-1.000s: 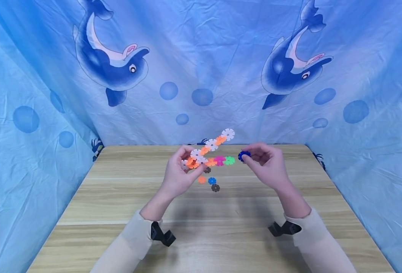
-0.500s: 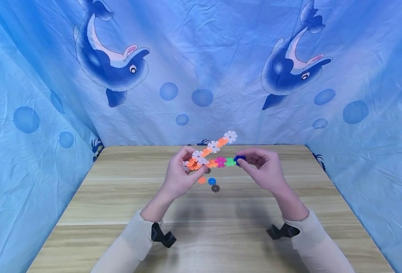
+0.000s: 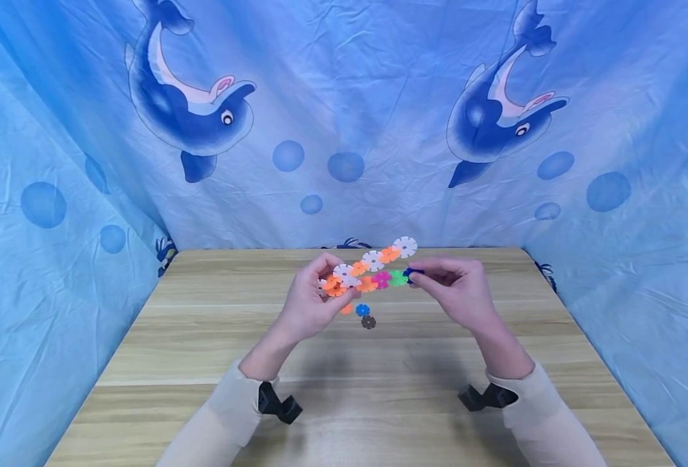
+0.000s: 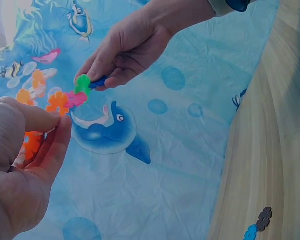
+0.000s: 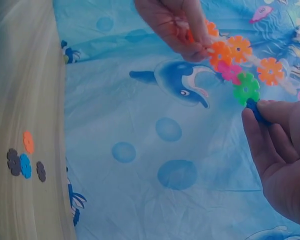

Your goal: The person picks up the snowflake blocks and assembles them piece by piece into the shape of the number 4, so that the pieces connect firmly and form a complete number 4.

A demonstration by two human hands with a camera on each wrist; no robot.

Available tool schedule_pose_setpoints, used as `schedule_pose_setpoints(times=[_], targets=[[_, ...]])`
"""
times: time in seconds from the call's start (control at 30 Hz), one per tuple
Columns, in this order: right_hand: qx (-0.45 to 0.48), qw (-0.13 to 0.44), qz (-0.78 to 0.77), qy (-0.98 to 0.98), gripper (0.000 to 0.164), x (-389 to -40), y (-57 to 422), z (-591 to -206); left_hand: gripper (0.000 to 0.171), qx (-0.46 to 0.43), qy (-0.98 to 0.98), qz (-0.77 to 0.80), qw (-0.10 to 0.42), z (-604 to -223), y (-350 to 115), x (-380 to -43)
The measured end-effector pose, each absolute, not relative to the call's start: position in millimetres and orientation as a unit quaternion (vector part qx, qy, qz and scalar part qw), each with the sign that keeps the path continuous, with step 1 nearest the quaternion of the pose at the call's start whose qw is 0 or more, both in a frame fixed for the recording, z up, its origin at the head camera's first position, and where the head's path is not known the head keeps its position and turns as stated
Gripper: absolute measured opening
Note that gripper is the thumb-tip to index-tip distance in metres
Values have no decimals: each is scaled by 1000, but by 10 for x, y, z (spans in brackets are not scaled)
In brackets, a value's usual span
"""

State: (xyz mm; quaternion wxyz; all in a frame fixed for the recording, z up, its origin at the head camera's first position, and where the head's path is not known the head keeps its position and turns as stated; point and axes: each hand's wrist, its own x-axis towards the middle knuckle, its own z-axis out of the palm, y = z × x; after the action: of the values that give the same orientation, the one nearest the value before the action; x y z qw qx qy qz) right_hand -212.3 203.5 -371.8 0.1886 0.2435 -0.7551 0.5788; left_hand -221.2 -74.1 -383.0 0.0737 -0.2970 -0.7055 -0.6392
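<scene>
My left hand [image 3: 309, 303] grips a chain of notched plastic snowflake discs above the table. One branch alternates white discs [image 3: 373, 261] and orange discs [image 3: 389, 253], slanting up to the right. The other runs through an orange disc, a pink disc [image 3: 381, 279] and a green disc [image 3: 399, 277] at its end. Between thumb and fingers, my right hand [image 3: 457, 292] pinches a dark blue disc [image 5: 257, 111], which meets the green disc's edge. Whether their notches interlock I cannot tell. Fingers cover part of the chain at the left hand.
Below the hands, on the wooden table [image 3: 379, 415], lie several loose discs: a light blue disc [image 3: 363, 310], a brown disc [image 3: 368, 322], an orange disc [image 3: 346, 309] and another brown disc [image 5: 41, 171]. A blue dolphin-print curtain [image 3: 344, 97] hangs behind and at the sides.
My right hand has brought the dark blue disc leftward from apart to contact with the green disc. The white-and-orange branch has tipped lower and shifted right. The left hand has barely moved.
</scene>
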Motion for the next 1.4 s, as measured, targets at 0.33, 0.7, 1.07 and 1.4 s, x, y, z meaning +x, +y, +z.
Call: schedule_pose_setpoints(times=[0.33,0.7,1.07,1.4], targets=[[276,147,604,-733,15,-2121,2088,-3733,29,-307,-705,-636,65,-3848,-731,-2206],[297,179,574,-742,19,-2164,2125,-3545,31,-274,-673,-686,46,-3953,-584,-2176],[286,220,512,-780,20,-2193,1940,-3312,35,-262,-667,-697,-26,-4063,-474,-2188],[305,221,552,-744,27,-2244,1816,-3313,30,-227,-679,-697,-13,-4099,-437,-2221]])
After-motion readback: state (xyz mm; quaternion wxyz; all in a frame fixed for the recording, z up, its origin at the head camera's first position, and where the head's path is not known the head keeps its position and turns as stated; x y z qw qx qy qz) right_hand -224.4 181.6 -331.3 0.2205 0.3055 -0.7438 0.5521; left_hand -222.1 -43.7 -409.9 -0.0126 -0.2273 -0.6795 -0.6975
